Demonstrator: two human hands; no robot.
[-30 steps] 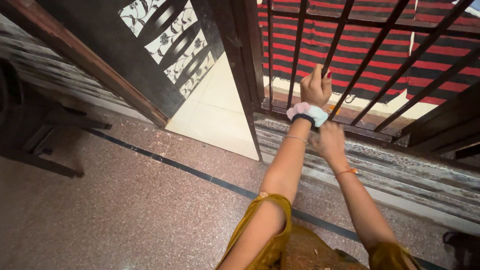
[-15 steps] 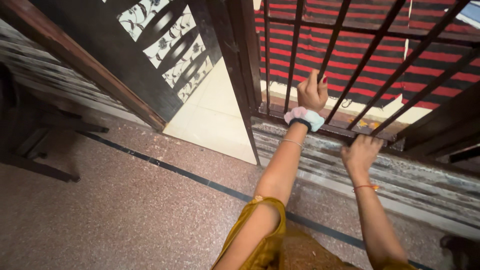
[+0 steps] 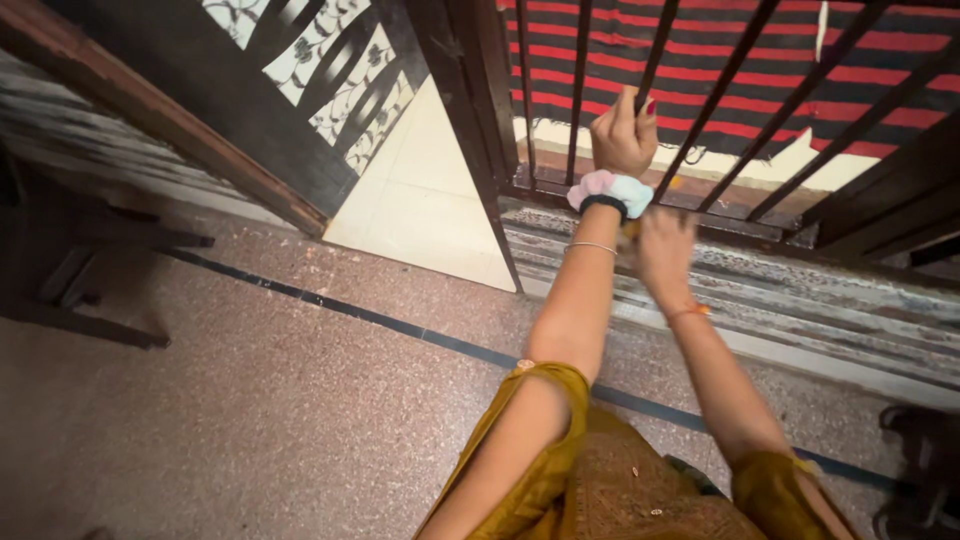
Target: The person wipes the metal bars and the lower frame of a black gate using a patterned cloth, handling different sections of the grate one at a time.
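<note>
The left hand (image 3: pixel 622 135) held a bar (image 3: pixel 655 55) of the gate (image 3: pixel 760 95) tight. The right hand (image 3: pixel 665 250) was blurry near the gate's bottom rail (image 3: pixel 740 228) — I cannot tell its grip. A good way: hold the bar firm and move slowly. A door (image 3: pixel 250 90) stood close beside — it could get in the way.

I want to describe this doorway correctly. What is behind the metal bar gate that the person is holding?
Behind the metal bar gate hangs a red and black striped cloth over a pale floor strip. The left hand grips one bar. The cloth covers everything farther back.

The right hand (image 3: pixel 665 250) has swung back beside the left wrist (image 3: pixel 608 195).
</note>
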